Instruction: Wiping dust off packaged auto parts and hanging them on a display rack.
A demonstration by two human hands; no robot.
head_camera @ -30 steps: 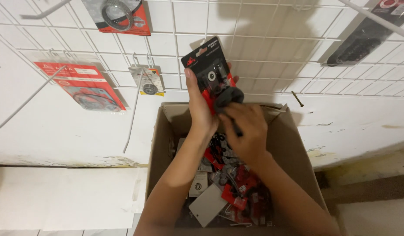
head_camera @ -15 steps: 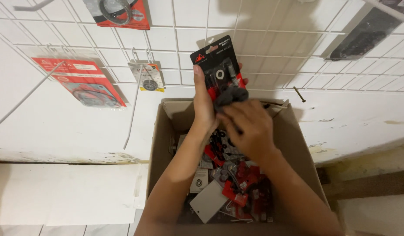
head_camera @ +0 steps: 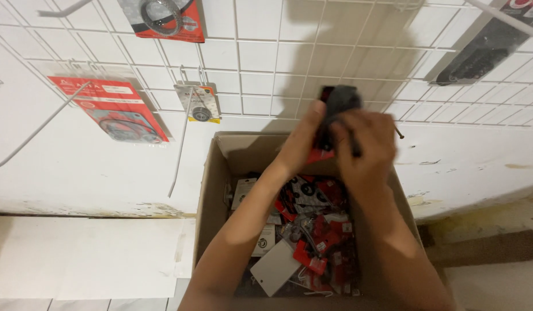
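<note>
Item: red-black carded pack [head_camera: 334, 109], blurred, held above cardboard box [head_camera: 211, 190], in front of white wire grid [head_camera: 255, 63]. L hand [head_camera: 304, 138] grips its lower edge; R hand [head_camera: 364, 144] closed on its front. Box holds more red packs [head_camera: 318, 230].

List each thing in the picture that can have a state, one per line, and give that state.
Cardboard box: open, full of packets.
Dark packet: held up, blurred.
Left hand: gripping the packet.
Right hand: closed on the packet.
Wire grid: fixed to the wall.
Red packet: hanging.
</note>
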